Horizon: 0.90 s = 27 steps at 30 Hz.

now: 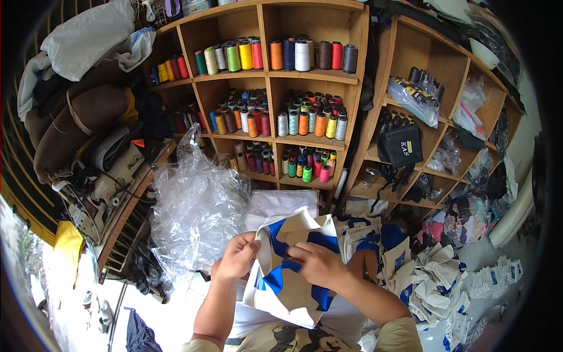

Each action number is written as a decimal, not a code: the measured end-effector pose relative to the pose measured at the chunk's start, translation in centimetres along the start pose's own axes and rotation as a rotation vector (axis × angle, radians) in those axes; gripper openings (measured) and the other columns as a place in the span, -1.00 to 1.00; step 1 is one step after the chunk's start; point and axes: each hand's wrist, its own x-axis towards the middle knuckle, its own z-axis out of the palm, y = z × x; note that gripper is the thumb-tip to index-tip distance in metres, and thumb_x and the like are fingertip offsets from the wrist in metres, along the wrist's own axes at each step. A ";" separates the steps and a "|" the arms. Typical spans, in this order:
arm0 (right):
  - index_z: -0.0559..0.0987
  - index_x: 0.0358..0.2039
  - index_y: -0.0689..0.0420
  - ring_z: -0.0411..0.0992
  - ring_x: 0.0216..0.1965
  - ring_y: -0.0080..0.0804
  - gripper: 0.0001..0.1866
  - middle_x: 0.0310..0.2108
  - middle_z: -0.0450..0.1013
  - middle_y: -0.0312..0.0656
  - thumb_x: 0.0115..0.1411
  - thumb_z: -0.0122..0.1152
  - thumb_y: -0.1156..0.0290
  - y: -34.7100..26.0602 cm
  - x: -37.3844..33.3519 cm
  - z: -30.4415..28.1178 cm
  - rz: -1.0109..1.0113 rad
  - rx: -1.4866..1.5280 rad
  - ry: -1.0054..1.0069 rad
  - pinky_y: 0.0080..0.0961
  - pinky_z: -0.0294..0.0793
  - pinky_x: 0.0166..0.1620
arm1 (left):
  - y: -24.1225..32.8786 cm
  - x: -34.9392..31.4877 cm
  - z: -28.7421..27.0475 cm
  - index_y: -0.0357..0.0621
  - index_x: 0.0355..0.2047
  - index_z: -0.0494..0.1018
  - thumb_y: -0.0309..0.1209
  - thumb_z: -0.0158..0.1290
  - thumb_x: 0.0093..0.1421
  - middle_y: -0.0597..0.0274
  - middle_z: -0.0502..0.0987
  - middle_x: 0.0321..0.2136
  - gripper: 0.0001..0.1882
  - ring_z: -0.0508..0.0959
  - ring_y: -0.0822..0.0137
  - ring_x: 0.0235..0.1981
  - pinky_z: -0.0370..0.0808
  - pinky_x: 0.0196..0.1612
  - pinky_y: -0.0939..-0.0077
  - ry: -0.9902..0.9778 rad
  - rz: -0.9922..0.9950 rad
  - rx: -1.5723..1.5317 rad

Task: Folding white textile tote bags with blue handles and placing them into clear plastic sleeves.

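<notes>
A cream cloth bag with blue straps and trim (290,296) hangs in front of me, over my lap. My left hand (239,256) pinches its upper left edge between thumb and fingers. My right hand (319,267) is closed on the bag's blue strap near the middle, and its fingertips are partly hidden against the cloth. A large heap of similar cream and blue cloth bags (431,281) lies on the floor to my right.
Crumpled clear plastic (196,202) is heaped ahead on the left. Wooden shelves (268,74) full of thread spools stand beyond it. A sewing machine (120,176) is on a table at left, beside brown padded rolls (76,123). Another shelf (390,58) stands at right.
</notes>
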 end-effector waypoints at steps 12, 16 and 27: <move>0.52 -0.31 0.23 0.48 -0.34 -0.11 -0.90 -0.36 0.47 -0.04 0.20 0.08 0.50 -5.6 1.6 -2.9 0.214 0.318 -0.188 -0.29 0.44 -0.27 | 1.2 0.4 1.5 -0.25 -0.50 0.43 -0.45 -0.12 0.29 0.41 0.43 -0.62 -0.76 0.35 0.65 -0.57 0.30 -0.50 0.67 0.023 0.027 0.399; 0.51 -0.28 0.25 0.48 -0.31 -0.09 -0.86 -0.39 0.46 -0.03 0.22 0.12 0.44 -3.4 -0.3 0.0 0.173 0.264 -0.317 -0.27 0.44 -0.18 | 0.8 0.5 2.1 -0.25 -0.55 0.39 -0.54 -0.14 0.23 0.37 0.41 -0.70 -0.79 0.38 0.60 -0.70 0.28 -0.64 0.66 0.044 -0.025 0.579; 0.40 -0.19 0.12 0.42 -0.08 -0.11 -0.59 -0.06 0.37 -0.04 0.07 0.38 0.24 -0.4 -6.2 -1.7 0.620 -0.052 0.212 -0.38 0.37 0.01 | 1.2 0.3 2.4 -0.35 -0.44 0.42 -0.54 -0.19 0.28 0.24 0.49 -0.61 -0.78 0.48 0.49 -0.64 0.44 -0.53 0.61 0.114 0.032 0.435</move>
